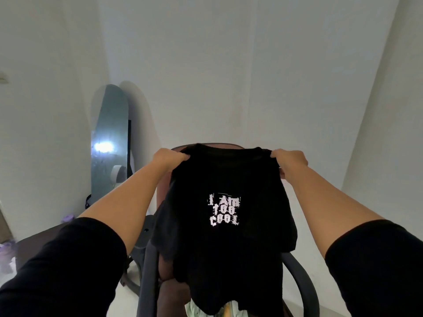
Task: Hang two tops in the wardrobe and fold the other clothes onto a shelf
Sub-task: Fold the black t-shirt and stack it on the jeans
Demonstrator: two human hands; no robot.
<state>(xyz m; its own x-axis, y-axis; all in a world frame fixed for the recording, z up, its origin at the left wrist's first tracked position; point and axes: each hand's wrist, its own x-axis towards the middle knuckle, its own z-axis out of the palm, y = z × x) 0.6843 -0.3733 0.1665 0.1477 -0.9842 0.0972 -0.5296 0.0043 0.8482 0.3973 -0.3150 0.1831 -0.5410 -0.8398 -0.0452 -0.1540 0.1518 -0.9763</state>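
Note:
A black T-shirt [229, 248] with white print reading "I Am too cool" hangs spread out in front of me, print side toward me. My left hand [169, 157] grips its left shoulder and my right hand [290, 162] grips its right shoulder, both at the same height. The shirt's hem drops down over a chair seat. A bit of pale, light-coloured clothing [194, 308] peeks out beneath the hem at the bottom edge. The wardrobe is out of view.
A brown-backed office chair [231, 146] with grey armrests [302, 284] stands right behind the shirt. An arched mirror [112, 124] leans on the white wall at left. A dark table [39, 243] with small purple items sits at lower left.

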